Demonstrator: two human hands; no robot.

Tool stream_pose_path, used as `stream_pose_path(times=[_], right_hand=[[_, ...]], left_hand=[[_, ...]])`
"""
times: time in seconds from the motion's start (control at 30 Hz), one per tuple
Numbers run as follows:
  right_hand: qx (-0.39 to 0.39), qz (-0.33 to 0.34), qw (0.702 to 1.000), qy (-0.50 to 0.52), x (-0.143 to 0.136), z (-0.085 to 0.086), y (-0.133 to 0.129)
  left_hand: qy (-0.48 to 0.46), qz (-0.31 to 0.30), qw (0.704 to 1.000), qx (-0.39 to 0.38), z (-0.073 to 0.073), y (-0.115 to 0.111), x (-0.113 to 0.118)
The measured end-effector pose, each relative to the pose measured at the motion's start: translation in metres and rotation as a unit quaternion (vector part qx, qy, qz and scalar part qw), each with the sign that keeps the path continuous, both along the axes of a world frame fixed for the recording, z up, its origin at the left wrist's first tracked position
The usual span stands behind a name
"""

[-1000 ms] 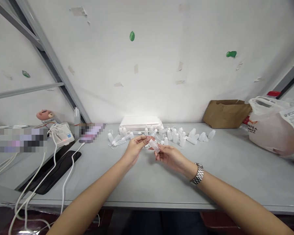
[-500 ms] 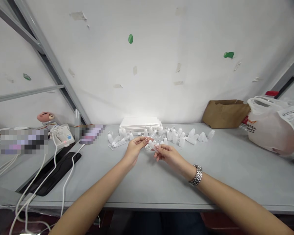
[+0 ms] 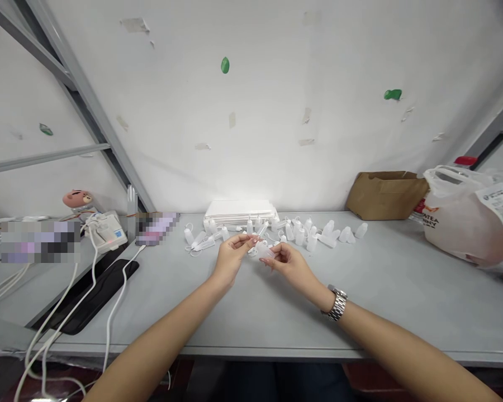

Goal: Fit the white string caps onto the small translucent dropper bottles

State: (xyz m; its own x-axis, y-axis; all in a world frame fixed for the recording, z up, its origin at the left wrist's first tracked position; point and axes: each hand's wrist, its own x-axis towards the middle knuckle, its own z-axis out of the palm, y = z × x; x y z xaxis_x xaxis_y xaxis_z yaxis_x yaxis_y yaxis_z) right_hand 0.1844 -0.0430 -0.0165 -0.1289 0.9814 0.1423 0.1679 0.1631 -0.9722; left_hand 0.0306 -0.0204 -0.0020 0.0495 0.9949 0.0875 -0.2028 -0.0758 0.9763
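Observation:
A small translucent white squeeze bottle [image 3: 265, 250] is held just above the table between my two hands. My right hand [image 3: 288, 261] grips its body, thumb and fingers closed around it. At its upper left end my left hand [image 3: 235, 254] is closed in a pinch; whether the fingertips are on the cap or the nozzle is too small to make out. Behind my hands, several more squeeze bottles [image 3: 311, 242] stand or lie in a loose row, some with looped cap straps.
A white stack of flat sheets or boxes [image 3: 240, 209] lies against the wall. To the right are a brown paper bag [image 3: 381, 195] and a white plastic bag [image 3: 461, 223]. At left, white cables [image 3: 118, 301], a black phone-like slab [image 3: 94, 301] and a power strip [image 3: 109, 234] take up the table.
The bottle has turned slightly in my right hand, whose fingers have shifted around its body. My left hand keeps its pinch in nearly the same place.

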Motion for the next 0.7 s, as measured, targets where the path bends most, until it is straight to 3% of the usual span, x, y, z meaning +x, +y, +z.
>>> stream_pose_path(times=[0.27, 0.37, 0.5, 0.57, 0.7], right_hand=[[0.024, -0.045, 0.997, -0.064, -0.001, 0.005, -0.005], [-0.001, -0.005, 1.0, -0.026, 0.0, 0.006, -0.003], [-0.069, 0.098, 0.99, 0.079, 0.006, 0.01, 0.001], [-0.115, 0.157, 0.968, 0.159, 0.009, 0.011, 0.003], [-0.223, 0.268, 0.886, 0.306, 0.012, 0.007, 0.005]], left_hand=[[0.009, 0.002, 1.0, -0.017, -0.002, 0.0, 0.001], [0.009, -0.021, 1.0, -0.008, -0.001, 0.0, -0.001], [0.016, -0.057, 0.998, 0.025, 0.0, 0.002, -0.003], [0.012, -0.075, 0.996, 0.039, 0.001, 0.003, -0.004], [-0.004, -0.113, 0.993, 0.045, 0.003, 0.006, -0.007]])
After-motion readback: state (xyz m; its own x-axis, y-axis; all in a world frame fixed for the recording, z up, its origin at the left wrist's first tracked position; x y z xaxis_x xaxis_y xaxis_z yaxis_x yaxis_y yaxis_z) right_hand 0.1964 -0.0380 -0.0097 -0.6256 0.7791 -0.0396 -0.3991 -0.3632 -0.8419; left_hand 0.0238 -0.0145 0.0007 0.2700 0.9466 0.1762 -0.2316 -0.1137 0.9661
